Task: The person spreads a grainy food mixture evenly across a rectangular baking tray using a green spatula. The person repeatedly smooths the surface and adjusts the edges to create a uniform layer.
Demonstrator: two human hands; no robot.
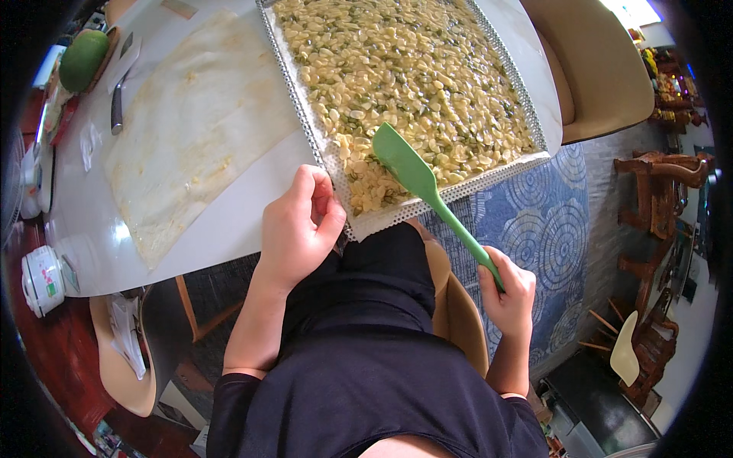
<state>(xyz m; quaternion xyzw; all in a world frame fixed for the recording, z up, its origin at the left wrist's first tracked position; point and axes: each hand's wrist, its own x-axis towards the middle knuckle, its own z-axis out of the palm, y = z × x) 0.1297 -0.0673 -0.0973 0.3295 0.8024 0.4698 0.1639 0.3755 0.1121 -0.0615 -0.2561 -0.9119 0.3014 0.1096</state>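
Note:
A perforated metal tray (298, 109) lined with white paper holds a flat layer of glossy sliced nuts and green seeds (412, 86). My right hand (509, 292) grips the handle of a green silicone spatula (406, 163), whose blade rests on or just over the mixture near the tray's near left corner. My left hand (303, 223) is at that corner, thumb and fingers pinched at the tray's edge or its paper. Left of the tray, a greasy translucent sheet (194, 131) with small bits stuck to it lies on the white table (240, 229).
A dark-handled knife (117, 109) lies beyond the sheet, near a green fruit (84, 60). A white appliance (43, 280) stands past the table's left end. Tan chairs (613, 68) stand around the table. The tray's near edge overhangs my lap.

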